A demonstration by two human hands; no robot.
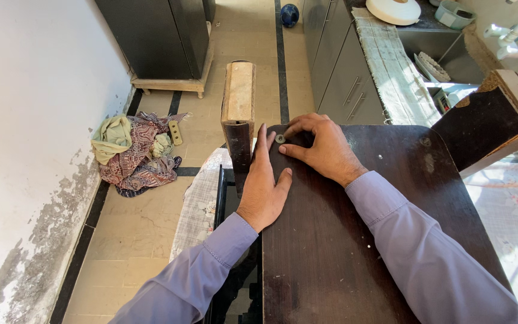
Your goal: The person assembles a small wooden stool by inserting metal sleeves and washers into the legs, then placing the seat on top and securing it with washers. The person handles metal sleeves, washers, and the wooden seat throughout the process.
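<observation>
Head view, looking down over a dark wooden tabletop (355, 252). At far left, a white wall (31, 120) with flaking paint near its base meets a tiled floor (133, 228), on which lies a heap of patterned and pale green cloth (134, 153). Behind the heap, a dark cabinet (157, 36) stands on a low wooden pallet (172, 84). Toward the centre, a hinged wooden leaf (239, 105) stands raised at the tabletop's left edge, its pale underside facing up. Just right of the leaf, the left hand (264, 183) lies flat and open on the tabletop, palm down, fingers extended and together, grasping nothing; its fingertips reach to just beside a small round metal washer (280, 138). The washer rests on the tabletop near its far left corner, between the two hands. The right hand (322, 147) is curled over this spot, thumb and forefinger closing around the washer and touching it; whether it is pinched or merely steadied cannot be told. Both forearms wear pale violet sleeves (403, 240). Further right, a grey cupboard (340, 72) carries a woven cloth (391, 72), and a second raised wooden leaf (493, 117) stands at the tabletop's right edge.
</observation>
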